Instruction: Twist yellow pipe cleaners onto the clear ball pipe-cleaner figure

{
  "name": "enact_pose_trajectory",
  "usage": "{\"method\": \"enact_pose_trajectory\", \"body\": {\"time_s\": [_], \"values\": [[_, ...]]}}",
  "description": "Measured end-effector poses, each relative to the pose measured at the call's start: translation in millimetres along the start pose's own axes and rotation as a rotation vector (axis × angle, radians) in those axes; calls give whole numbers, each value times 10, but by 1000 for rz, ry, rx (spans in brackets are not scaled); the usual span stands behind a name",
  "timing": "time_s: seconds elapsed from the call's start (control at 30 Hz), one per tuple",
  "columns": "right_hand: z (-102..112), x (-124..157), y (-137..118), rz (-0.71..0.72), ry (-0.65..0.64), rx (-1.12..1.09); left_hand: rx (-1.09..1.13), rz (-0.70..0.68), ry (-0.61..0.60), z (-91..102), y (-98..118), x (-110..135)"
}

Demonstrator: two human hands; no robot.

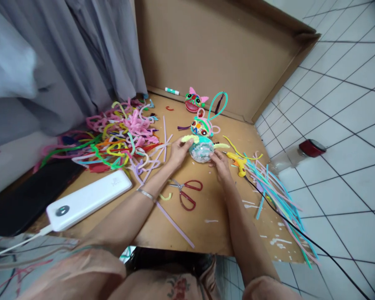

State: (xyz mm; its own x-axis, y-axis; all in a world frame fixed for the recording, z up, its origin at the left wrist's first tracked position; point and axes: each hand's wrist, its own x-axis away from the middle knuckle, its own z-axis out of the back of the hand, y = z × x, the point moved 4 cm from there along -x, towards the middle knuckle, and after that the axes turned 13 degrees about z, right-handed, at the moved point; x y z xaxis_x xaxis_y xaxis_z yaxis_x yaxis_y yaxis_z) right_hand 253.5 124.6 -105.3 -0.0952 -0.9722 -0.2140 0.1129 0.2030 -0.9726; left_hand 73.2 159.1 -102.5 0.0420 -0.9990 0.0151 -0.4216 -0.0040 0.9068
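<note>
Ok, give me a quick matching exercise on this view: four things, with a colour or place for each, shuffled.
1. scissors
2. glue gun
3. power bank
4. round craft piece

A. white
B. between the left hand and right hand
C. red handles
D. yellow, right of the right hand

Pairs: 1-C, 2-D, 3-A, 4-B
</note>
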Motion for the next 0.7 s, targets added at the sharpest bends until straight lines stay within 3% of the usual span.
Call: {"method": "enact_pose_trajectory", "body": {"time_s": [0.3,0.7], "values": [[-16,4,-30,1,16,8,-519,-327,53,-2,249,15],[-40,17,-22,58,8,17,-257,-111,-10,-103,158,-17]]}}
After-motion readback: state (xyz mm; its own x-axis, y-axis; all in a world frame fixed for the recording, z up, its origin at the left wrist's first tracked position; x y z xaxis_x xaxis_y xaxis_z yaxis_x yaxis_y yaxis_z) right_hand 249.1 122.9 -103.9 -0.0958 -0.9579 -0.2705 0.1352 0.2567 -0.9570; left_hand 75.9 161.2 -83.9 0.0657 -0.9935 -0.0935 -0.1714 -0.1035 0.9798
